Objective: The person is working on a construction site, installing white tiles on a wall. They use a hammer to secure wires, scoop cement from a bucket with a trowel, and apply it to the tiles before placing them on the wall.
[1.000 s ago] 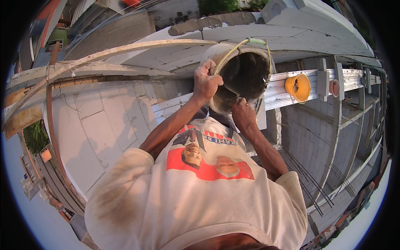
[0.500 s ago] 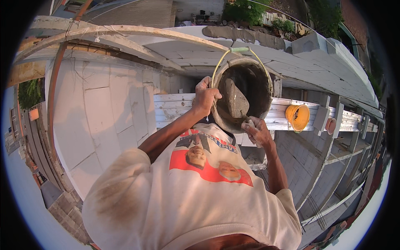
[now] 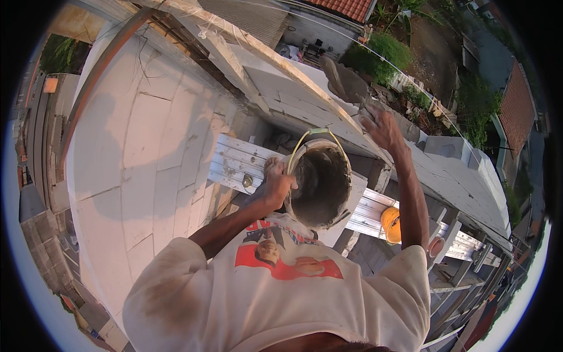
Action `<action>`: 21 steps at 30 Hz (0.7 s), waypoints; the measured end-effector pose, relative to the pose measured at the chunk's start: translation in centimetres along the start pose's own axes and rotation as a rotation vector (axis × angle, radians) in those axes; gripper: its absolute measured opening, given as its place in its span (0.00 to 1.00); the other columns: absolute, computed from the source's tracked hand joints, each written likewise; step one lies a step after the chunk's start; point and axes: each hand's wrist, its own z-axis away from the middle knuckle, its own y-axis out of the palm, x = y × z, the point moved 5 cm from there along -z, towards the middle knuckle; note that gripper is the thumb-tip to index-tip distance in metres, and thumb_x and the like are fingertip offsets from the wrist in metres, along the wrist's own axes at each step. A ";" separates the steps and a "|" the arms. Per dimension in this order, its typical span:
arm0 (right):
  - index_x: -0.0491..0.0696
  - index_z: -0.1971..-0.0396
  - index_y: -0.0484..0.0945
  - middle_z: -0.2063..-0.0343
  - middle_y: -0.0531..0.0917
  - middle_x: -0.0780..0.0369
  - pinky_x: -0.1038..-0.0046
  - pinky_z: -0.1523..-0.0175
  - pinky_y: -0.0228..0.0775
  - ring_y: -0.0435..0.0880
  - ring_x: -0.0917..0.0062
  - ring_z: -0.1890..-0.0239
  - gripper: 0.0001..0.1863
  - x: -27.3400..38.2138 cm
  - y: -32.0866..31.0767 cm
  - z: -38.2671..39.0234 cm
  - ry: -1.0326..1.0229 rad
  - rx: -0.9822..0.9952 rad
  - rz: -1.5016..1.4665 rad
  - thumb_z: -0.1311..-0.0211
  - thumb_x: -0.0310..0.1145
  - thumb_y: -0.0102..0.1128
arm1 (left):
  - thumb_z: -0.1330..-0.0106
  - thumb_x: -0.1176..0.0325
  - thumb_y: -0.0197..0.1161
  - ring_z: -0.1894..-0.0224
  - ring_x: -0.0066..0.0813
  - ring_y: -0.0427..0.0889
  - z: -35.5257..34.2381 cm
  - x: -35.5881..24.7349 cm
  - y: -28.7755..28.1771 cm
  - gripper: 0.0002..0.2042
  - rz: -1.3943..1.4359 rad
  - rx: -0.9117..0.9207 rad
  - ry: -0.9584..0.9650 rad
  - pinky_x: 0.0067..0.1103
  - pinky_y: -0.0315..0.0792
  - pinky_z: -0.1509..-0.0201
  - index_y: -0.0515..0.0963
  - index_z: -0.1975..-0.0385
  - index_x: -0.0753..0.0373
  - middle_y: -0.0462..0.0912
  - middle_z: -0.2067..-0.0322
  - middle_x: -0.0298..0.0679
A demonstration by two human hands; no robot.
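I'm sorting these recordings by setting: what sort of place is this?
Most likely a building site: an unfinished wall of pale blocks, ribbed metal planks and a mortar-smeared bucket gripped by the left hand.

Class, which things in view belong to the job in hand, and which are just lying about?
Job in hand:
mortar-smeared bucket, gripped by the left hand
trowel, in the right hand

Apparently lying about:
orange bucket on the metal plank
small reddish container
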 end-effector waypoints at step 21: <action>0.42 0.43 0.79 0.56 0.88 0.44 0.50 0.49 0.81 0.88 0.46 0.53 0.21 -1.5 0.4 4.8 0.176 -0.089 0.358 0.29 0.38 0.63 | 0.54 0.78 0.65 0.67 0.25 0.77 -0.3 -4.6 0.2 0.28 0.097 0.043 -0.024 0.23 0.72 0.62 0.83 0.46 0.66 0.81 0.66 0.32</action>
